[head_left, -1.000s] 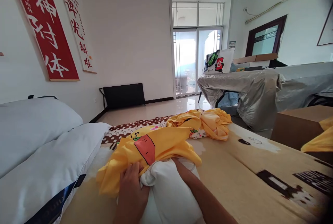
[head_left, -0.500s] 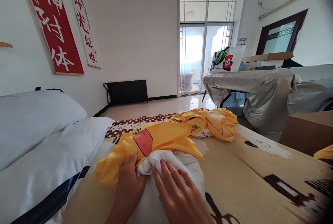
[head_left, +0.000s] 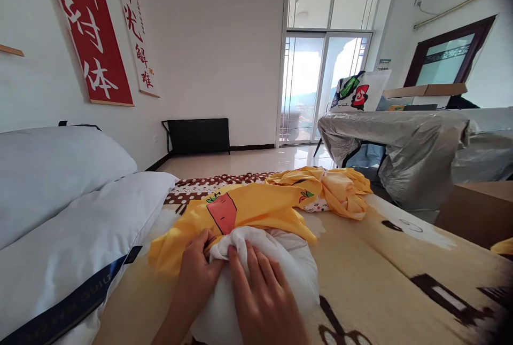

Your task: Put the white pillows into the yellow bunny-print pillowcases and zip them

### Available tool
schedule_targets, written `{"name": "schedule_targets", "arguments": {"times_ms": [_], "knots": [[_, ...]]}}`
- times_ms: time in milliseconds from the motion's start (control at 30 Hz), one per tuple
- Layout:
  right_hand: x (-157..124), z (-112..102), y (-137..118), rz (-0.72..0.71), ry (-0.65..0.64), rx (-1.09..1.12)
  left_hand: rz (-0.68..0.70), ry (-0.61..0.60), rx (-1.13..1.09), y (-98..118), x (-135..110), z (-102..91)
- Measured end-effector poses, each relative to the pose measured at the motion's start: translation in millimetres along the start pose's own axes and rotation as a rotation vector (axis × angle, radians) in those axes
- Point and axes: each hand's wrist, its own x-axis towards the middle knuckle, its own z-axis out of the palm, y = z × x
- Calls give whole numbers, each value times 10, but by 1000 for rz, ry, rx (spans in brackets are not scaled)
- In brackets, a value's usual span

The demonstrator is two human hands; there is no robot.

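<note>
White cloth is bunching up between the left hand (head_left: pixel 194 275) and the right hand (head_left: pixel 262 302), which are lying side by side, almost touching. It belongs to the white pillow (head_left: pixel 294 267), which is lying on the bed directly under both hands. The left hand is curling its fingers (head_left: pixel 205 239) around a gathered corner of that pillow and gripping it. The right hand is lying flat and released, with its fingers spread and pressing down on the pillow's top.

Just beyond the fingertips, a yellow pillowcase (head_left: pixel 260 209) is draping over the pillow's far end. Its edge is touching the left hand's fingers, and its carrot print (head_left: pixel 222 212) is facing up. Whether the pillow's end is sitting inside the case cannot be told.

Farther ahead and to the right of the hands, a crumpled yellow heap (head_left: pixel 342 190) is resting on the beige bed cover (head_left: pixel 380 275). Left of the left hand, two large white pillows (head_left: pixel 80 222) are lying stacked against the wall. Well off to the right, a silver sheet is covering a desk (head_left: pixel 409 136), with a cardboard box (head_left: pixel 476 211) sitting nearer the bed.
</note>
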Motion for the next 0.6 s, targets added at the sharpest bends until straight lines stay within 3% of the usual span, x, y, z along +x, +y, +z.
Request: {"name": "schedule_targets", "arguments": {"times_ms": [200,300,433,600], "knots": [[40,7,3,4,-80,56,-88,-177,-189,90,8,-121],[32,11,7,17,-126,102,-83,-226,-178,114,-16,-141],[-10,85,22,91,-217,157,41,-73,82,74,-80,-26],[-8,209,109,262,-360,185,508,252,422,65,-175,157]]}}
